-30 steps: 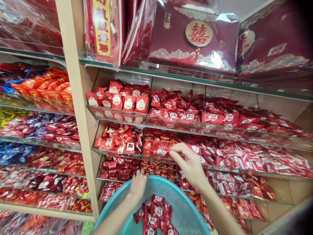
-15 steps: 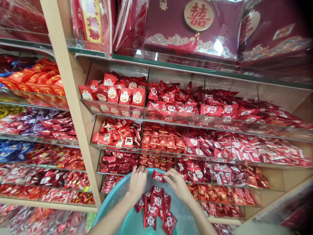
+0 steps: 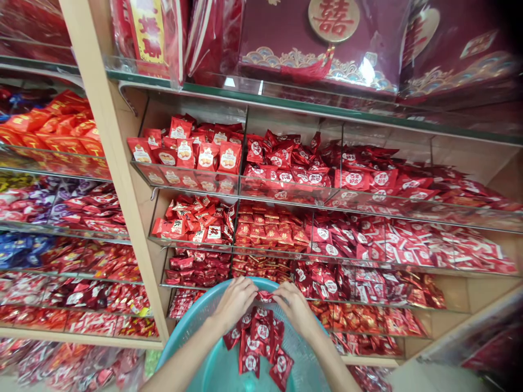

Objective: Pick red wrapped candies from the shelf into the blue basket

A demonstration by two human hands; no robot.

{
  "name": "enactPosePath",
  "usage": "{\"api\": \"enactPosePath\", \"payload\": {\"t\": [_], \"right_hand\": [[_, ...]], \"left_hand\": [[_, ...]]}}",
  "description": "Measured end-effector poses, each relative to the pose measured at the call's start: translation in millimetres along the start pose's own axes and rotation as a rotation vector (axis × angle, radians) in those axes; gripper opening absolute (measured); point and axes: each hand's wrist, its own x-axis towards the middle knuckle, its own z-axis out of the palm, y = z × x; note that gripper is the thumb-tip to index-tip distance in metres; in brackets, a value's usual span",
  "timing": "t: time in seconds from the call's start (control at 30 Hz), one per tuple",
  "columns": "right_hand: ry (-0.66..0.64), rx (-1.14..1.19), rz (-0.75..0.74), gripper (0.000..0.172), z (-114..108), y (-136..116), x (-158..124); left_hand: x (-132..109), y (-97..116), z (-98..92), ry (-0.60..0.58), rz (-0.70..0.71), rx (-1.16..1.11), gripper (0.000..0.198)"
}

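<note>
Between my two hands is a small red candy packet (image 3: 265,295), gripped at its two ends over the basket. My left hand (image 3: 237,299) pinches its left end, and my right hand (image 3: 292,304) pinches the right end. Below them, a turquoise plastic basket (image 3: 190,321) with perforated sides holds a loose pile of red candy packets (image 3: 261,335) with white round labels. Both forearms reach in over the basket's rim.
Glass-fronted shelves ahead carry red wrapped sweets (image 3: 281,177) in divided compartments. A wooden upright (image 3: 110,163) separates another rack on the left, with orange packets (image 3: 53,125) and blue packets (image 3: 26,249). Dark red gift bags (image 3: 302,49) stand on the glass shelf above.
My left hand has moved right, from the basket's rim to the packet, and now grips its left end. The packet in my right hand has come slightly lower and turned edge-on.
</note>
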Motion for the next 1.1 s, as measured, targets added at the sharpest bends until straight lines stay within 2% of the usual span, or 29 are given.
{"api": "enactPosePath", "payload": {"t": [0.37,0.6,0.77,0.97,1.1], "right_hand": [[-0.006,0.063,0.039,0.022,-8.4,8.5,-0.4],[-0.001,0.166,0.065,0.028,-8.2,11.4,-0.6],[-0.008,0.345,0.152,0.033,2.4,16.4,0.2],[0.049,0.465,0.258,0.035,11.3,32.4,-1.3],[0.066,0.430,0.277,0.033,12.0,36.9,-3.2]], "left_hand": [[0.6,0.5,-6.5,0.005,0.025,-0.121,0.028],[4.4,2.6,-8.3,0.013,-0.068,-0.269,0.027],[2.0,-0.5,1.5,-0.031,-0.153,-0.355,0.028],[-4.0,-9.5,15.4,0.009,-0.199,-0.139,0.035],[-3.2,-10.9,7.7,0.026,-0.308,0.068,0.035]]}}
